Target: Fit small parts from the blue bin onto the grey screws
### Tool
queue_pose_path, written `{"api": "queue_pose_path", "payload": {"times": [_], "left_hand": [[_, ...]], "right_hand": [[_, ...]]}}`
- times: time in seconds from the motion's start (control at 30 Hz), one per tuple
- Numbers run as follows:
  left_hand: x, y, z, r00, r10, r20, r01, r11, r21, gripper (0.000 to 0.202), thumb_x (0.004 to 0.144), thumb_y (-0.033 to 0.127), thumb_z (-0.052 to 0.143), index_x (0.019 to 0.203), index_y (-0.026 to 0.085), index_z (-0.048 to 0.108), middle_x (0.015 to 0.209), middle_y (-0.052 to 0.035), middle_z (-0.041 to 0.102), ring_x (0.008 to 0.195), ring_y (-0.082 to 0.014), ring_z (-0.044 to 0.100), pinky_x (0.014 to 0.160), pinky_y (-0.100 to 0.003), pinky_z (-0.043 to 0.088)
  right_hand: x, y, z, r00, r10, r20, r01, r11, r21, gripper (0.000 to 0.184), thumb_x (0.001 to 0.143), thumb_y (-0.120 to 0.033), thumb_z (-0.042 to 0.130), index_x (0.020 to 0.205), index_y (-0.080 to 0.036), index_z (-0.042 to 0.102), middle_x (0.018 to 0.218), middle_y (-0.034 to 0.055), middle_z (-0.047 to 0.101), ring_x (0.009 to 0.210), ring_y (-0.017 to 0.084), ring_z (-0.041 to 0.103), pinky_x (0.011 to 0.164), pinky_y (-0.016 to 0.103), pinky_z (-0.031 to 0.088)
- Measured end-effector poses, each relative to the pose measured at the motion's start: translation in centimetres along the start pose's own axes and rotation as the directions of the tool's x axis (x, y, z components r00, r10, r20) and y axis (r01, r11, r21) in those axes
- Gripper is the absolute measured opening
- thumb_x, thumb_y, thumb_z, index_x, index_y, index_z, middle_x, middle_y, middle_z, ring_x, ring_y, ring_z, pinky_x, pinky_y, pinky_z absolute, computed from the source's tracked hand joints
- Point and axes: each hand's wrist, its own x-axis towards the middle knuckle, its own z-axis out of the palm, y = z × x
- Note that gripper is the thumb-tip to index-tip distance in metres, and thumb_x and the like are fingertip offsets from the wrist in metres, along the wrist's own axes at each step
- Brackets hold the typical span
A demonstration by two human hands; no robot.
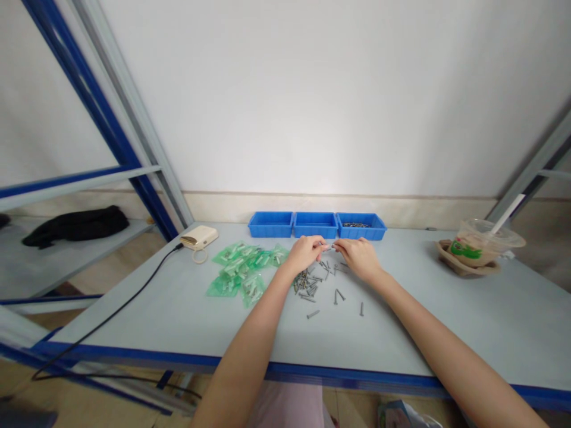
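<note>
My left hand (306,254) and my right hand (357,257) meet above the table, in front of the blue bins. Both are closed in a pinch, fingertips nearly touching. Between them shows a small grey metal piece (329,246) that looks like a screw; most of it is hidden by the fingers. Below the hands lies a loose pile of screws (307,286), some brass-coloured, most grey. A few single screws (361,308) lie nearer the front edge. Left of my left hand are several green plastic packets (238,264) with small hardware inside.
Three blue bins stand along the wall: left bin (270,232), middle bin (315,230), and right bin (372,234) with small metal parts inside. A cream device (206,236) with a black cable (134,296) sits left. A plastic cup (473,242) rests in a cardboard holder (466,270) at right.
</note>
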Motion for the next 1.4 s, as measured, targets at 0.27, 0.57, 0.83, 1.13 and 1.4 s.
{"api": "queue_pose_path", "payload": {"times": [0.27, 0.57, 0.83, 1.13, 1.4], "left_hand": [[-0.12, 0.04, -0.01, 0.999, -0.005, 0.036, 0.005, 1.000, -0.011, 0.039, 0.087, 0.040, 0.038, 0.069, 0.016, 0.062, 0.053, 0.0011, 0.060, 0.055, -0.0130, 0.056, 0.059, -0.021, 0.039], [-0.17, -0.07, 0.46, 1.000, -0.023, 0.009, 0.023, 0.999, -0.029, 0.028, 0.086, 0.038, 0.042, 0.090, 0.018, 0.062, 0.057, 0.0023, 0.063, 0.057, -0.0129, 0.057, 0.058, -0.020, 0.039], [-0.05, -0.13, 0.41, 1.000, -0.021, 0.007, 0.021, 1.000, -0.001, 0.035, 0.087, 0.037, 0.037, 0.075, 0.016, 0.063, 0.054, 0.0016, 0.060, 0.056, -0.0124, 0.055, 0.058, -0.020, 0.038], [-0.06, 0.05, 0.34, 0.999, -0.035, -0.015, 0.035, 0.999, -0.007, 0.029, 0.086, 0.035, 0.042, 0.080, 0.017, 0.065, 0.055, 0.0020, 0.061, 0.056, -0.0122, 0.054, 0.058, -0.020, 0.037], [-0.11, -0.05, 0.45, 0.999, -0.029, 0.029, 0.030, 0.999, -0.038, 0.034, 0.086, 0.038, 0.041, 0.077, 0.016, 0.064, 0.055, 0.0014, 0.062, 0.054, -0.0121, 0.054, 0.058, -0.021, 0.038]], "right_hand": [[-0.03, 0.21, 0.26, 0.996, -0.025, -0.082, 0.028, 0.999, 0.041, 0.023, 0.093, -0.032, 0.039, 0.099, -0.022, 0.060, 0.090, 0.0033, 0.070, 0.077, 0.016, 0.062, 0.068, 0.027, 0.028], [0.03, 0.20, -0.16, 0.996, -0.041, -0.078, 0.045, 0.998, 0.050, 0.022, 0.091, -0.023, 0.042, 0.088, -0.021, 0.063, 0.083, 0.0017, 0.070, 0.073, 0.015, 0.062, 0.067, 0.027, 0.026], [-0.05, 0.33, 0.04, 0.993, -0.066, -0.102, 0.073, 0.995, 0.064, 0.021, 0.091, -0.033, 0.043, 0.095, -0.021, 0.060, 0.084, 0.0021, 0.070, 0.072, 0.016, 0.062, 0.068, 0.027, 0.027], [0.05, 0.49, 0.28, 0.994, -0.084, -0.063, 0.086, 0.995, 0.041, 0.023, 0.092, -0.030, 0.040, 0.092, -0.021, 0.062, 0.087, 0.0030, 0.070, 0.072, 0.016, 0.061, 0.068, 0.029, 0.027], [0.11, 0.65, 0.25, 0.994, -0.097, -0.040, 0.099, 0.994, 0.039, 0.023, 0.092, -0.028, 0.041, 0.088, -0.021, 0.062, 0.088, 0.0021, 0.070, 0.074, 0.016, 0.061, 0.067, 0.028, 0.026]]}}
